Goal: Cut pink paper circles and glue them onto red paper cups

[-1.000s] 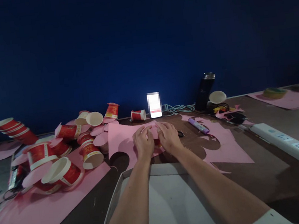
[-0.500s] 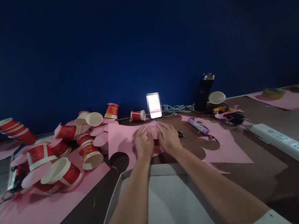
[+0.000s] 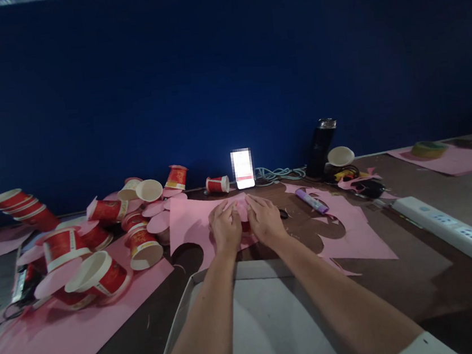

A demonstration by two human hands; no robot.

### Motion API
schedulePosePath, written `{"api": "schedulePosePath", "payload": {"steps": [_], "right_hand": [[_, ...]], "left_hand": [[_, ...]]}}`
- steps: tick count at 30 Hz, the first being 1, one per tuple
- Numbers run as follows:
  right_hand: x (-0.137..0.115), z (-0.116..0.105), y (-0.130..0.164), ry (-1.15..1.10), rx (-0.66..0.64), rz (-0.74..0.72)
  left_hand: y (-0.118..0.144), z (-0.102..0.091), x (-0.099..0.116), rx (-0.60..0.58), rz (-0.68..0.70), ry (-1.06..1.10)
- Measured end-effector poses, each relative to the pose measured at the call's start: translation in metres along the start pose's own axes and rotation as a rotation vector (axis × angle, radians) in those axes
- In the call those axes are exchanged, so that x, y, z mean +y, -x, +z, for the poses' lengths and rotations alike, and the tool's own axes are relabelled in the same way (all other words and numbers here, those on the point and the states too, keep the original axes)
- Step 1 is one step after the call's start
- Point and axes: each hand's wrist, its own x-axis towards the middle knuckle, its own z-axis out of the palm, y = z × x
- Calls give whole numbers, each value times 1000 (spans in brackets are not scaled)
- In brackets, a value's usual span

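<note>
Side by side at the middle of the table, my left hand [image 3: 226, 226] and my right hand [image 3: 266, 220] are closed around the two sides of a red paper cup [image 3: 245, 227]. A piece of pink paper [image 3: 242, 205] lies over the cup's upper end, between my fingers and thumbs. My hands cover most of the cup, so its exact pose is hidden. Under and beside my left hand spreads a pink sheet [image 3: 188, 222] with rounded cut-outs. A dark loop [image 3: 283, 213], perhaps a scissors handle, shows beside my right hand.
Several red paper cups [image 3: 145, 247] with pink discs crowd the left. Cut pink paper [image 3: 366, 236] and a purple glue stick [image 3: 312, 201] lie right. A lit phone [image 3: 244, 170], black flask [image 3: 321, 147] and power strip [image 3: 450, 229] stand around. A white box lid [image 3: 269, 321] sits in front.
The camera view has tilted slightly up. Both hands stay around the cup with hardly any visible shift.
</note>
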Motion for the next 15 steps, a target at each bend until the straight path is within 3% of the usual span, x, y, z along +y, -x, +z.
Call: {"api": "schedulePosePath", "payload": {"steps": [4,8,11,15], "right_hand": [[9,-2,-7,-342,99,2],[16,-8,-16,-715,195,311],[19,-7,-17,-816,112,491],[17,-2,-13,-814,-11,451]], "left_hand": [[-3,-6,-1,2,-58,207],[-4,-12,0,15,-293,326],[0,-11,2,-51,-391,318],[4,-9,8,-147,-401,300]]}}
